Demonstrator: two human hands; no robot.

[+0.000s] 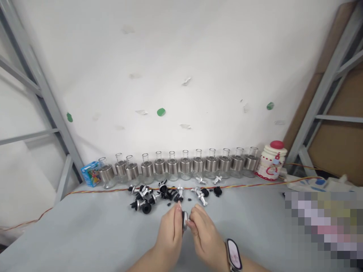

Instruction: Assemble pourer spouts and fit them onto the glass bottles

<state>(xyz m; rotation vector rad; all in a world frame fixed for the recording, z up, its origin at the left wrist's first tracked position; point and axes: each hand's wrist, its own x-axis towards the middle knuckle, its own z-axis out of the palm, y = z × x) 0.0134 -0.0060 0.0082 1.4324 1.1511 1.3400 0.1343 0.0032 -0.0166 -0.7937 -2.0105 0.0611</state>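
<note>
Nearest, a smartwatch (234,255) circles the right wrist. Left hand (169,228) and right hand (205,230) pinch a silver-and-black part (185,220) between them, near the scattered fittings (138,204). Grey tabletop (99,223) gives room leftward to its slanting edge; upright bottles (185,165) line the wall (212,75) beyond. Lettering on the blue box (92,174) is too small to read.

Glass for you mid-frame, the bottles (172,165) clear and shiny, their bands (211,163) satiny metal! Lower down, your piece (185,220) pairs matt black with metallic silver. Silvery gloss on the spouts (201,198); the table (99,226) smooth, matt grey; far left, the box (92,174), glossy printed card by its look.
</note>
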